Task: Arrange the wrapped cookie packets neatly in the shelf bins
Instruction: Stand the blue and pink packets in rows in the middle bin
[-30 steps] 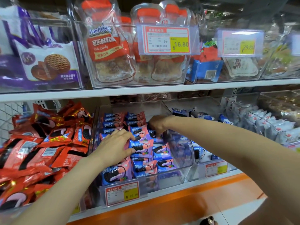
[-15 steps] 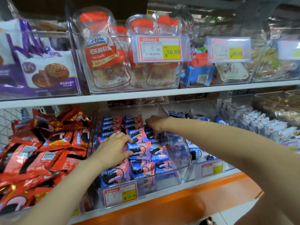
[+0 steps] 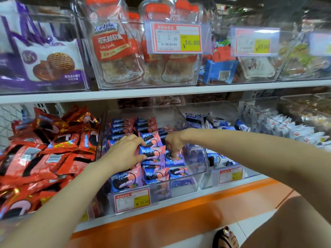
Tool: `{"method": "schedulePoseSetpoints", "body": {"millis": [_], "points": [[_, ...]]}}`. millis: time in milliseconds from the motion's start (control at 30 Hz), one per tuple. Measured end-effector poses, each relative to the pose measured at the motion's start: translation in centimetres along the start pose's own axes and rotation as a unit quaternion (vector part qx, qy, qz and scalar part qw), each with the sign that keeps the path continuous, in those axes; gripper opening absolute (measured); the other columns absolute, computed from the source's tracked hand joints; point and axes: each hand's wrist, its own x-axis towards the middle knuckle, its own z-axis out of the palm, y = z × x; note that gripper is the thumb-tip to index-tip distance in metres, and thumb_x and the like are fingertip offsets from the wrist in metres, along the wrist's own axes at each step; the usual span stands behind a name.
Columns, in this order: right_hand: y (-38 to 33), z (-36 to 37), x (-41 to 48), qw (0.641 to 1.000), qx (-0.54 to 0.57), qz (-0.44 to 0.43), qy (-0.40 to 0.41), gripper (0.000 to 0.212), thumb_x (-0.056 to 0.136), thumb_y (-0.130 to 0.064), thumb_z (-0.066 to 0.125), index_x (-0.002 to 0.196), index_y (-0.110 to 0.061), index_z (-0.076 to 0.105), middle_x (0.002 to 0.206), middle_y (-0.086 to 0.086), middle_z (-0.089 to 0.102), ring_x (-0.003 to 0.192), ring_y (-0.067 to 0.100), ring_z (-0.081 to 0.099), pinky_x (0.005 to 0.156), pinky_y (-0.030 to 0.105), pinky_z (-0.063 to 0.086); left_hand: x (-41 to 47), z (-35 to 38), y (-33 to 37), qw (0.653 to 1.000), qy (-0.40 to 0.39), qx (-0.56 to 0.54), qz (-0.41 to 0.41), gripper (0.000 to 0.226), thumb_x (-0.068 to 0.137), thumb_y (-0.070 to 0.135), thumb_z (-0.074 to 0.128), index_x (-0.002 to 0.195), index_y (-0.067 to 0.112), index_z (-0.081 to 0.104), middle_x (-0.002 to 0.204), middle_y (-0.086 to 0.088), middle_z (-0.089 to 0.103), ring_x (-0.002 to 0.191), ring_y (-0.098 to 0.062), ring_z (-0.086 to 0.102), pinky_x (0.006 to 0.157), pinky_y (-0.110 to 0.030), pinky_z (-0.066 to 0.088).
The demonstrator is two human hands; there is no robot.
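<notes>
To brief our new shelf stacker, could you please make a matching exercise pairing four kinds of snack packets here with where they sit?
Things:
1. red packets
2. pink-and-blue packets
3. purple biscuit bag
4. white packets

Places:
A. upper shelf, far left
B. lower shelf, far right
C. lower shelf, far left pile
D. lower shelf, centre clear bin

Pairs: 1-C, 2-D, 3-A, 4-B.
</notes>
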Motion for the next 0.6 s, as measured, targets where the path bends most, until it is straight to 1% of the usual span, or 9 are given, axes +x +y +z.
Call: {"method": "schedulePoseSetpoints", "body": {"millis": [67,167,233,333,400,467,500,567,600], "points": [[0.1,-0.2,0.1,0.999,-0.006,0.014,0.036,0.040,0.080,-0.029,0.073,0.109,-0.005,0.062,0.103,0.008,0.063,0.093,0.026,0.059,0.072,0.028,0.044,-0.1,0.0,-0.1,1.000,-0.002,-0.002,-0.003,0.041,0.089,0.035,0.060,0.126,0.023,0.049,0.131,0.002,0.044,0.125,-0.015,0.038,0.102,-0.027,0.031],[0.3,-0.6,0.4,0.994,0.007,0.034,0.099,0.047,0.078,-0.026,0.075,0.115,-0.003,0.059,0.113,0.010,0.063,0.100,0.027,0.061,0.074,0.030,0.047,-0.1,0.0,-0.1,1.000,-0.003,0.002,-0.002,0.041,0.089,0.036,0.060,0.126,0.023,0.048,0.130,0.002,0.044,0.125,-0.016,0.038,0.102,-0.028,0.031],[0.5,-0.8,0.8,0.993,0.010,0.038,0.109,0.049,0.077,-0.024,0.077,0.117,-0.003,0.058,0.114,0.012,0.063,0.102,0.027,0.061,0.078,0.030,0.048,-0.1,0.0,-0.1,1.000,-0.003,0.003,0.000,0.041,0.089,0.036,0.059,0.127,0.023,0.048,0.130,0.002,0.044,0.125,-0.016,0.038,0.101,-0.028,0.031],[0.3,-0.8,0.9,0.994,0.015,0.052,0.096,0.055,0.074,-0.020,0.079,0.119,-0.003,0.053,0.114,0.013,0.063,0.100,0.028,0.063,0.084,0.034,0.053,-0.1,0.0,-0.1,1.000,-0.006,0.000,0.002,0.041,0.089,0.035,0.059,0.127,0.023,0.048,0.131,0.002,0.044,0.124,-0.015,0.038,0.101,-0.027,0.031],[0.3,-1.0,0.8,0.993,0.041,0.062,0.087,0.056,0.076,-0.013,0.077,0.122,-0.002,0.048,0.111,0.013,0.063,0.094,0.026,0.065,0.079,0.034,0.056,-0.2,-0.1,-0.2,1.000,-0.009,-0.002,0.003,0.042,0.089,0.035,0.060,0.127,0.023,0.048,0.130,0.002,0.044,0.123,-0.015,0.038,0.100,-0.027,0.031],[0.4,-1.4,0.3,0.992,0.078,0.069,0.069,0.045,0.081,-0.007,0.070,0.120,0.001,0.050,0.104,0.013,0.065,0.083,0.023,0.064,0.064,0.027,0.054,-0.2,-0.1,-0.2,1.000,-0.011,-0.002,0.003,0.043,0.089,0.036,0.059,0.128,0.023,0.047,0.131,0.003,0.044,0.123,-0.014,0.038,0.099,-0.026,0.031],[0.6,-1.7,0.1,0.991,0.093,0.071,0.062,0.037,0.084,-0.005,0.067,0.117,0.003,0.054,0.105,0.015,0.067,0.080,0.022,0.064,0.059,0.024,0.053,-0.2,-0.1,-0.2,1.000,-0.012,-0.001,0.004,0.043,0.089,0.036,0.059,0.128,0.023,0.047,0.131,0.003,0.044,0.124,-0.014,0.038,0.099,-0.026,0.031],[0.9,-2.1,-0.3,0.989,0.131,0.063,0.042,0.029,0.086,0.002,0.062,0.114,0.005,0.058,0.104,0.019,0.067,0.077,0.025,0.066,0.060,0.024,0.054,-0.2,-0.2,-0.2,1.000,-0.013,0.000,0.005,0.043,0.089,0.036,0.059,0.128,0.023,0.046,0.132,0.003,0.043,0.125,-0.015,0.037,0.100,-0.027,0.031],[1.0,-2.1,-0.5,0.986,0.157,0.051,0.019,0.028,0.086,0.007,0.060,0.114,0.005,0.057,0.099,0.020,0.066,0.073,0.026,0.066,0.061,0.025,0.054,-0.2,-0.1,-0.2,1.000,-0.014,0.001,0.004,0.044,0.089,0.036,0.059,0.129,0.023,0.046,0.132,0.002,0.043,0.125,-0.015,0.037,0.101,-0.027,0.031]]}}
